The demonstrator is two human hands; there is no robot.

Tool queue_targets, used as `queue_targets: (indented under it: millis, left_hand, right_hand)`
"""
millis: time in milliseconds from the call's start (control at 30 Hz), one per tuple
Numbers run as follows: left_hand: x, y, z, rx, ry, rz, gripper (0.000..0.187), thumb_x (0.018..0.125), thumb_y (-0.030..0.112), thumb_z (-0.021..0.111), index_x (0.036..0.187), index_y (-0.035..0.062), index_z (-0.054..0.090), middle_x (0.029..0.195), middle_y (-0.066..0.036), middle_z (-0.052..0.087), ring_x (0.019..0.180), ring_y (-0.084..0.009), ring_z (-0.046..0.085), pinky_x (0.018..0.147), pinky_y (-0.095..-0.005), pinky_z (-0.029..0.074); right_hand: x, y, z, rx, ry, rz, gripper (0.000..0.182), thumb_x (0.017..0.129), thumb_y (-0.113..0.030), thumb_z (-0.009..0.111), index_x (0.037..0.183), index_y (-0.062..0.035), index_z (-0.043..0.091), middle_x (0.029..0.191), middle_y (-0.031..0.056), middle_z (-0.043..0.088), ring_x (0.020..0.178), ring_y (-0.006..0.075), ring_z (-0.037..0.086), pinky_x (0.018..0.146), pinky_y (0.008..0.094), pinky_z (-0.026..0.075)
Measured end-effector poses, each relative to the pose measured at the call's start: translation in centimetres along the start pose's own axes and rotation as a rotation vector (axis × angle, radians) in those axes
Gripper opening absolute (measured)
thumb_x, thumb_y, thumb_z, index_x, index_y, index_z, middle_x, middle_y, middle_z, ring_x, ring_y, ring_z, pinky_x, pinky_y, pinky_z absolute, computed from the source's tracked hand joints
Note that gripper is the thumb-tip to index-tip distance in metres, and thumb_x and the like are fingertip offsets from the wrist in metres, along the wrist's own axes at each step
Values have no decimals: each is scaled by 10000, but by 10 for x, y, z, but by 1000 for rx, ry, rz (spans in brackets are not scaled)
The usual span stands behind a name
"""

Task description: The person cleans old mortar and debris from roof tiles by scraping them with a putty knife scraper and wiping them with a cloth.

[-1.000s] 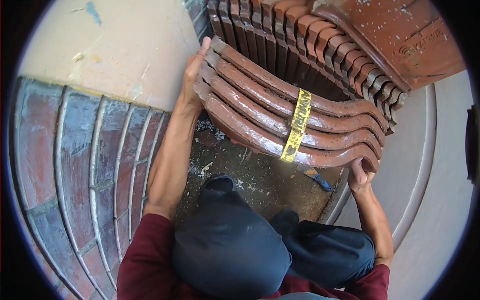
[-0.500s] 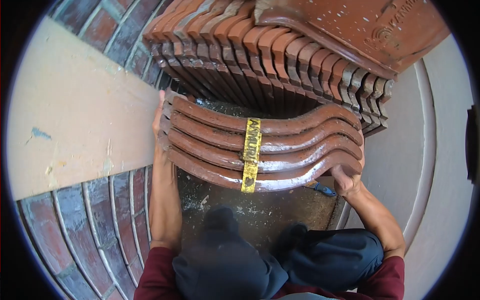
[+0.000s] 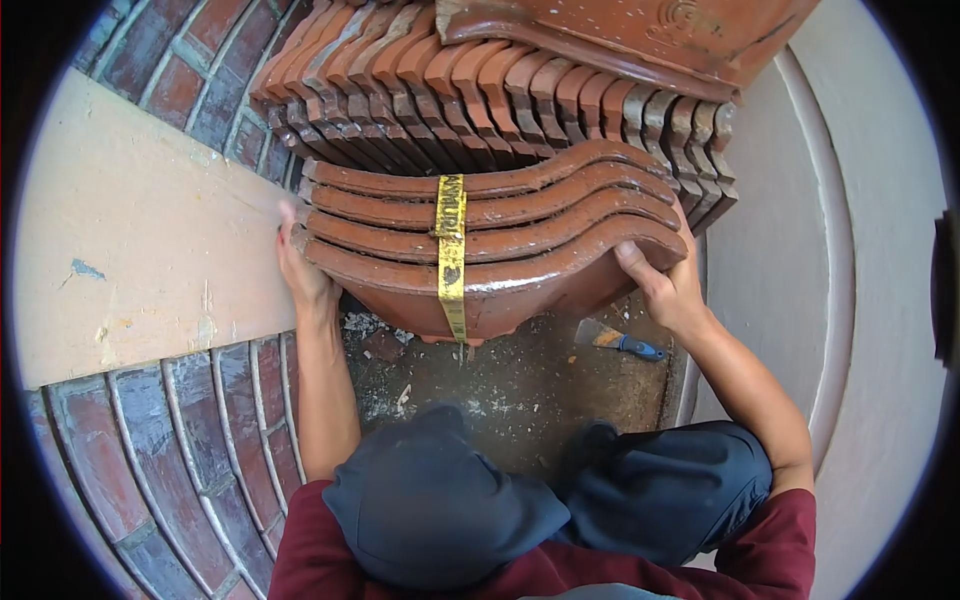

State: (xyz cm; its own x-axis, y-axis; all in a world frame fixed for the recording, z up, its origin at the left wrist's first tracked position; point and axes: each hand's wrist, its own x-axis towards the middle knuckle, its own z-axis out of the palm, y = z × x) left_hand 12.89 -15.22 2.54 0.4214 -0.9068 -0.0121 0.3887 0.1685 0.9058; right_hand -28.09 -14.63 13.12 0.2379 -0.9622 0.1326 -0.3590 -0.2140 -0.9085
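A bundle of several curved clay roof tiles (image 3: 560,240), bound by a yellow strap (image 3: 451,250), is held between my two hands. My left hand (image 3: 308,268) grips its left end, fingers partly hidden behind the tile edges. At the right end my right hand (image 3: 668,285) is closed on the bundle, with the thumb pressed on the nearest tile's front and the fingers mostly out of sight. The bundle tilts so that the nearest tile's broad face shows below. Just beyond it stands a row of upright roof tiles (image 3: 480,85).
A larger tile (image 3: 600,30) lies across the row's top. On the dirty floor (image 3: 500,390) lies a scraper with a blue handle (image 3: 640,348), near debris. A brick wall (image 3: 150,450) and pale board (image 3: 150,240) flank the left, a pale curved wall (image 3: 780,250) the right.
The bundle has shifted toward the upright row and slightly left in view, and has tilted to show more of its nearest face. The scraper on the floor has come fully into sight.
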Motion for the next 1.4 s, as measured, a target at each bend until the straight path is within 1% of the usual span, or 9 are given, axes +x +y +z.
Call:
queue_targets:
  millis: [133,233,300,500,600,667,767,967,1400]
  left_hand:
    - [-39,-3,8,211,121,257,626,1129,435,266,1321,-78,570,1245,-175,671,1150,-259,634,1011,-416,499]
    - [-51,-8,9,287,160,333,514,1119,319,403,1414,-96,472,1258,-206,659,1096,-315,646,995,-427,482]
    - [-53,-12,15,483,241,362,611,1106,457,357,1221,-92,599,1162,-168,683,1041,-247,634,940,-381,480]
    - [-32,-37,-7,499,167,444,647,993,74,624,1519,-88,282,1275,-277,602,1077,-422,593,928,-531,448]
    - [-37,-25,7,492,223,411,481,1049,278,500,1352,-93,463,1200,-243,647,1046,-348,618,927,-481,459]
    - [-42,-9,29,551,289,412,734,1083,563,349,1094,-95,674,1079,-180,704,1003,-236,638,907,-383,482]
    - [-39,-14,18,385,238,381,671,1082,515,401,1156,-106,644,1126,-218,693,1011,-302,655,924,-417,487]
    - [-32,-47,-43,972,162,849,518,1077,383,475,1268,-86,584,1207,-237,662,1015,-371,659,976,-445,491]
    - [-71,-21,-4,359,98,326,507,1081,389,465,1303,-57,563,1228,-217,649,1056,-349,641,994,-437,487]
  right_hand:
    - [-2,-4,3,22,17,1,573,922,-254,764,1385,1,542,1442,151,491,1325,279,508,1124,417,391]
    - [-5,-4,5,83,16,17,583,920,-255,767,1386,5,533,1400,140,530,1296,267,530,1117,409,399]
    - [-4,-5,5,90,12,3,586,921,-259,765,1387,7,527,1371,135,553,1275,260,546,1111,406,406]
    - [0,-5,7,11,55,80,587,930,-316,746,1370,14,542,1344,139,572,1251,259,562,1088,408,429]
    - [-1,-1,6,-43,65,64,587,925,-356,747,1344,15,570,1332,143,595,1230,264,581,1069,409,449]
    - [-4,1,8,-31,56,81,588,927,-361,745,1348,10,569,1301,142,624,1206,270,598,1060,407,459]
    - [-3,2,6,-19,12,88,605,925,-381,752,1356,2,568,1249,146,668,1162,255,625,1015,404,495]
    - [-17,13,1,-32,-144,-29,433,918,-303,768,1232,-23,669,1224,142,683,1139,261,647,987,427,513]
    - [-44,10,-4,-391,-291,-528,322,794,-194,818,1103,-146,738,1198,91,695,1179,348,624,1032,483,482]
